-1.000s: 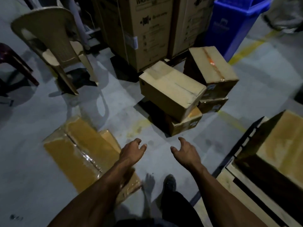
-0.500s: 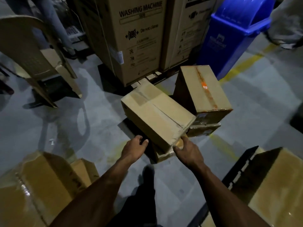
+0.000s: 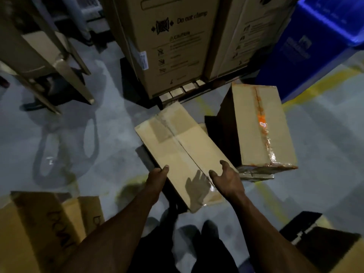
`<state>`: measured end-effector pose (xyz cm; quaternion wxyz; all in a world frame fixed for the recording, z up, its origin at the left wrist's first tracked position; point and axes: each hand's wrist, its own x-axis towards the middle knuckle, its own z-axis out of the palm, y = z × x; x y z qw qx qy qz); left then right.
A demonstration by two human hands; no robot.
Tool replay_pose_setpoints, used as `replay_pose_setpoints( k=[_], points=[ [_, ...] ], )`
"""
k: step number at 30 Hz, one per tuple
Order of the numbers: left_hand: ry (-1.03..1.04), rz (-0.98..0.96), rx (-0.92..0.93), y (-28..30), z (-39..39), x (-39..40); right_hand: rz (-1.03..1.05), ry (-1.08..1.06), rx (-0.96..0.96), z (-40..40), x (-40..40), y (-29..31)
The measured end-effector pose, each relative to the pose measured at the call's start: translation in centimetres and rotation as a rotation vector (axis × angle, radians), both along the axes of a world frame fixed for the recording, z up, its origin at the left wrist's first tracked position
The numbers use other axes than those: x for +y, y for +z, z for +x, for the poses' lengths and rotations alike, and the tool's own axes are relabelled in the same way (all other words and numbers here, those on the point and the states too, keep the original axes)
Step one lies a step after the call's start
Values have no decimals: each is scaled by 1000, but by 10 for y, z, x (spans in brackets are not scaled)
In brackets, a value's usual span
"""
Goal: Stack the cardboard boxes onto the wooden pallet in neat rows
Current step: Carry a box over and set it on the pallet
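Observation:
A long taped cardboard box [image 3: 183,152] lies tilted on top of other boxes on the floor in front of me. My left hand [image 3: 157,179] holds its near left edge, thumb on the top face and fingers hidden down the side. Just above the box's near right edge is my right hand [image 3: 226,179], fingers loosely curved, casting a shadow on the top face; I cannot tell if it touches. The wooden pallet [image 3: 300,234] shows at the lower right corner with a cardboard box [image 3: 346,255] on it.
A second box with orange-stained tape [image 3: 260,131] stands right of the held one, on flat boxes [image 3: 256,175]. Tall washing-machine cartons [image 3: 173,46] rise behind, a blue bin [image 3: 315,48] at the back right, a plastic chair [image 3: 39,56] at the left. More boxes [image 3: 39,229] lie at the lower left.
I have stepped closer to the box pile. Both hands reached forward from empty air; the left one has taken the box's left edge and the right has come over its right edge.

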<state>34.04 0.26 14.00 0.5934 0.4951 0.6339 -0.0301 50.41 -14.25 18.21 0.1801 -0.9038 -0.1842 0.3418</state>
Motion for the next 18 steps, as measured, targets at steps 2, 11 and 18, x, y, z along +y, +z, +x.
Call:
replay_pose_setpoints(
  k=[2,11,18],
  points=[
    [105,-43,10,-13,14,2,12,27,37,25,12,-19],
    [419,-79,113,-99,57,-12,-41,283,27,118,52,-131],
    [568,-85,88,-161,62,-9,-46,390,15,143,90,-203]
  ],
)
